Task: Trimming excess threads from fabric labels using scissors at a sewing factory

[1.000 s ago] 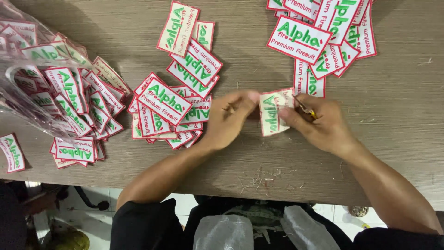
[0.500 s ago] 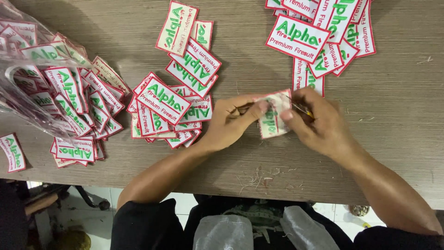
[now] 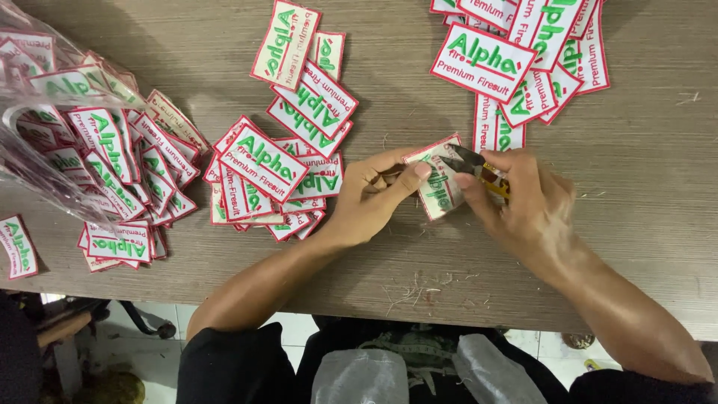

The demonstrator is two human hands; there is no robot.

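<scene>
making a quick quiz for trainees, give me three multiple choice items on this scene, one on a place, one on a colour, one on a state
1. Where does the clear plastic bag lie?
A. far left of the table
B. far right
C. under the table

2. What colour is the border of the patches?
A. blue
B. red
C. black

3. What is the state of the patch between the hands?
A. lying flat, untouched
B. held by both hands
C. inside the bag

Answers:
1 A, the bag covers patches at the left edge.
2 B, each white patch has a red rim.
3 B, the left hand pinches it while the right hand, with a small yellow-handled tool, meets it.
</scene>
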